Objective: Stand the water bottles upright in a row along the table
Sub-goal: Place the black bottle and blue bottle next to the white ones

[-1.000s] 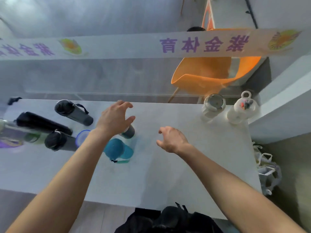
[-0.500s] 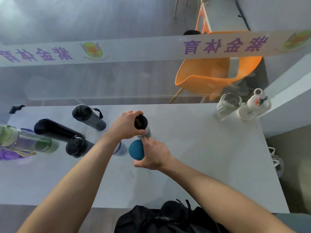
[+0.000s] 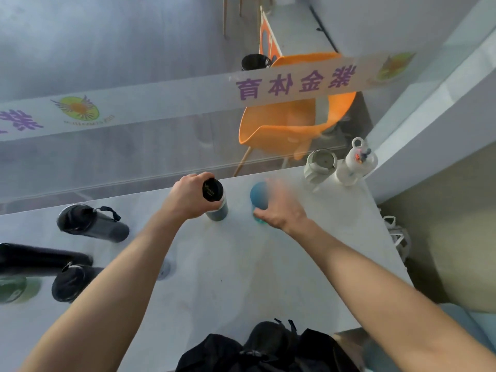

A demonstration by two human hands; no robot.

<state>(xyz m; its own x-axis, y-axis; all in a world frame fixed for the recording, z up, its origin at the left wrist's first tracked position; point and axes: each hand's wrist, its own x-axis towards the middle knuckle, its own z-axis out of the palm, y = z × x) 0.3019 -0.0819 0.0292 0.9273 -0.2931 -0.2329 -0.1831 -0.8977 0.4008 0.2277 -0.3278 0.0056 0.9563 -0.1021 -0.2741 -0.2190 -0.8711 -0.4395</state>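
While each hand (image 3: 188,197) (image 3: 279,210) grips an upright bottle (image 3: 217,208) (image 3: 259,196), the right blurred, two pale bottles (image 3: 319,167) stand beyond

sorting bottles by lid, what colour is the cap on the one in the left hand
Black, with a small gold mark on top. The cap shows best in the head view, above the left hand.

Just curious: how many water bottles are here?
8: black-capped one in left hand, teal one in right hand, two pale bottles far right, four bottles at left; maybe another behind the forearm.
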